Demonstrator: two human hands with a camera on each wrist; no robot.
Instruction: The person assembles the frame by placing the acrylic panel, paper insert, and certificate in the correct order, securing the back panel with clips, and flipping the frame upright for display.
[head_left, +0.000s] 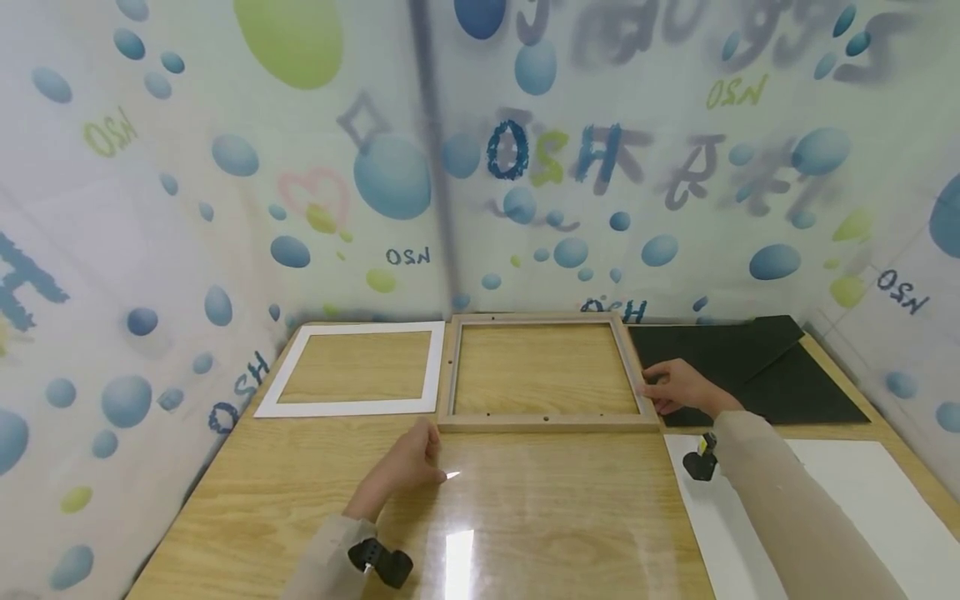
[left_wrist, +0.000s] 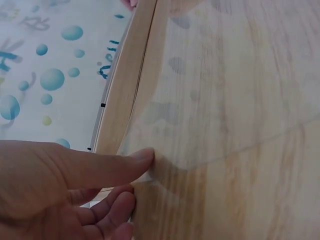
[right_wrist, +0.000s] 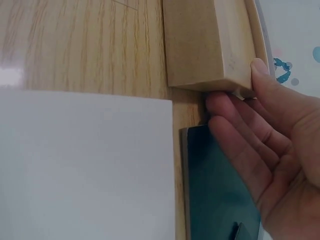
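A light wooden picture frame (head_left: 555, 423) lies flat at the back middle of the table. My right hand (head_left: 686, 387) holds its right side; in the right wrist view the thumb lies on the frame's edge (right_wrist: 195, 45) and the fingers bend against its outer side. In front of the frame is a clear sheet (left_wrist: 225, 100), glossy with light reflections. My left hand (head_left: 405, 462) pinches a corner of that sheet between thumb and fingers, close to the frame's front left corner. The sheet's far and right edges are hard to make out.
Left of the frame lies a white mat (head_left: 352, 408) with a rectangular opening. A black backing board (head_left: 810, 392) with a folded-looking flap sits to the right, under my right hand. Nearer, a white sheet (head_left: 870, 475) lies below my right forearm. A patterned curtain (head_left: 495, 250) rises behind the table.
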